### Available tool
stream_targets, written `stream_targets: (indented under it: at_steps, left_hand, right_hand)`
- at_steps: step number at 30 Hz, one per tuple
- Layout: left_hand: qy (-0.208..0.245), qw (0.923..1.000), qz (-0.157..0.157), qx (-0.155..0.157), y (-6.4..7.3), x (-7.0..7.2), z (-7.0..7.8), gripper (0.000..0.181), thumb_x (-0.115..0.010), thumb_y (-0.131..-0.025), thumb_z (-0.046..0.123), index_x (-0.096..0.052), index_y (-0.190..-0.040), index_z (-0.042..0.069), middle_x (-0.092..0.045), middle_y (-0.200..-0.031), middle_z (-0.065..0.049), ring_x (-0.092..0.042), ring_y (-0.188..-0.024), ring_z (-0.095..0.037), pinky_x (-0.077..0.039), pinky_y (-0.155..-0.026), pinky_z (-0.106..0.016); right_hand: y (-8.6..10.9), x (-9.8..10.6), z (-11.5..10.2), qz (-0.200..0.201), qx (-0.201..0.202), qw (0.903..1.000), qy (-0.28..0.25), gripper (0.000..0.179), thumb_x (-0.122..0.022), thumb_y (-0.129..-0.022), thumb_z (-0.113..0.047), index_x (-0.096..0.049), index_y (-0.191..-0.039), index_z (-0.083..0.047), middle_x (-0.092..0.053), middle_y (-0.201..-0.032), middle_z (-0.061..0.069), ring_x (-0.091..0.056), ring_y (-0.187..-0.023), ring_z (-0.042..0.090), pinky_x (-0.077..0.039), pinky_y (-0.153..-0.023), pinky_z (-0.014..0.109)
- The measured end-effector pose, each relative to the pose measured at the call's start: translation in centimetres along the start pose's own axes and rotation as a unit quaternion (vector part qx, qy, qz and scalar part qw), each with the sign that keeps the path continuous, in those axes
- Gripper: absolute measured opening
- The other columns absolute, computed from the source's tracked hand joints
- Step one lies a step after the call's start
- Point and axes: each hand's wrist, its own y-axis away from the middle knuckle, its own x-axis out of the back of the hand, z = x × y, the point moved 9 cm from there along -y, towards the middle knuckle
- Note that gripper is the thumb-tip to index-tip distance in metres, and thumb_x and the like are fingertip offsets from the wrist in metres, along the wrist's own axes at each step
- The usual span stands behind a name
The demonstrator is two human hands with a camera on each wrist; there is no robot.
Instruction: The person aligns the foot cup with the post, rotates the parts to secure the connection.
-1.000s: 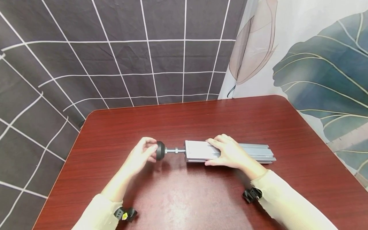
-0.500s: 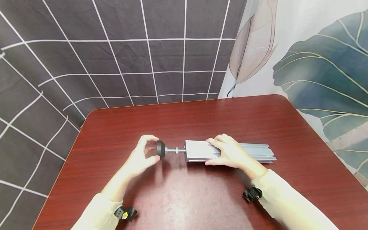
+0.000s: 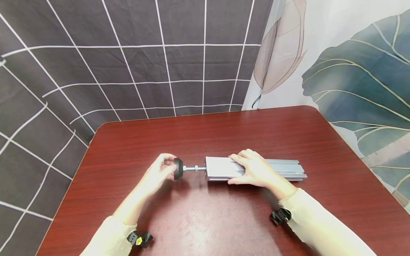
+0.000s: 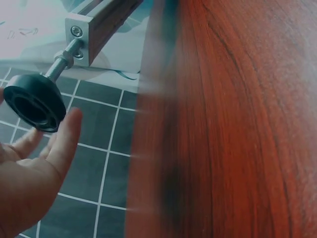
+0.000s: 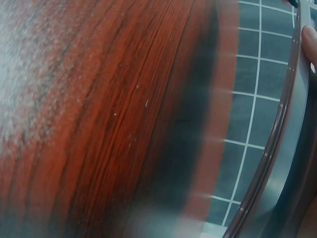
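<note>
An aluminium profile lies across the table. A threaded rod with nuts runs out of its left end plate and carries a round black levelling foot. My left hand holds that foot at its rim, with fingers and thumb about its edge. The foot's hollow underside shows in the left wrist view, where the left hand lies below and beside it. My right hand grips the profile from above, its thumb on the near side and fingers over the far side. Only one fingertip shows in the right wrist view.
The red-brown wooden table has a rounded far edge. Behind it hang a dark grid-patterned curtain and a white curtain with leaf prints. Both wrists wear small black camera mounts.
My left fingers and thumb spread apart on the foot half a second ago, and are now drawn closer together on it. The right hand and the profile stay in place.
</note>
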Motion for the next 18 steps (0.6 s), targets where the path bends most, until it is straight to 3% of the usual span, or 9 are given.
stream_targets:
  at_steps: [3,7,9,11,14,18]
  left_hand:
    - [-0.017,0.9978,-0.009,-0.063,0.2,0.0,1.0,0.041,-0.059,-0.081,-0.011,-0.045,-0.118,-0.003,-0.054,-0.107,-0.019,-0.06,-0.089,-0.014,-0.053,-0.078,-0.025]
    - [-0.019,0.9868,-0.039,-0.156,0.6,-0.6,2.4,0.054,-0.059,-0.07,-0.022,-0.041,-0.12,-0.007,-0.046,-0.116,-0.02,-0.056,-0.102,-0.014,-0.046,-0.091,-0.022]
    - [-0.026,0.9847,-0.042,-0.167,0.7,-0.7,2.6,0.058,-0.059,-0.07,-0.022,-0.04,-0.122,-0.005,-0.044,-0.12,-0.019,-0.056,-0.106,-0.019,-0.046,-0.091,-0.022]
    - [-0.03,0.987,-0.028,-0.155,0.6,-0.5,2.5,0.058,-0.061,-0.073,-0.019,-0.038,-0.124,-0.005,-0.043,-0.123,-0.02,-0.054,-0.109,-0.025,-0.046,-0.093,-0.026]
    - [-0.045,0.9956,0.013,-0.081,0.2,0.3,1.6,0.05,-0.062,-0.082,-0.007,-0.039,-0.126,-0.002,-0.048,-0.123,-0.021,-0.056,-0.106,-0.033,-0.05,-0.087,-0.029]
    - [-0.056,0.9973,0.047,0.006,-0.2,0.9,0.1,0.031,-0.055,-0.094,0.01,-0.046,-0.121,-0.002,-0.056,-0.111,-0.022,-0.062,-0.09,-0.029,-0.055,-0.076,-0.035]
  right_hand:
    - [0.0,0.0,0.0,0.0,-0.001,1.0,0.0,0.076,-0.077,-0.061,-0.058,-0.063,-0.116,-0.008,-0.058,-0.094,0.002,-0.052,-0.087,0.022,-0.044,-0.078,0.041]
    - [0.1,0.0,0.0,0.0,-0.001,1.0,-0.001,0.076,-0.077,-0.061,-0.058,-0.063,-0.116,-0.008,-0.058,-0.094,0.003,-0.052,-0.087,0.021,-0.044,-0.078,0.04]
    - [0.1,0.0,0.0,0.0,-0.003,1.0,-0.003,0.076,-0.077,-0.061,-0.058,-0.063,-0.117,-0.008,-0.058,-0.094,0.003,-0.052,-0.087,0.022,-0.044,-0.078,0.041]
    - [0.0,0.0,0.1,0.001,-0.003,1.0,-0.004,0.076,-0.077,-0.061,-0.058,-0.063,-0.117,-0.008,-0.058,-0.094,0.003,-0.052,-0.087,0.022,-0.044,-0.078,0.041]
    - [0.0,-0.1,0.1,0.001,-0.005,1.0,-0.003,0.077,-0.077,-0.06,-0.058,-0.063,-0.117,-0.008,-0.057,-0.095,0.002,-0.052,-0.088,0.022,-0.044,-0.078,0.041]
    - [-0.1,-0.1,0.1,0.002,-0.004,1.0,-0.005,0.077,-0.077,-0.06,-0.058,-0.063,-0.117,-0.008,-0.058,-0.095,0.002,-0.052,-0.088,0.021,-0.044,-0.078,0.041]
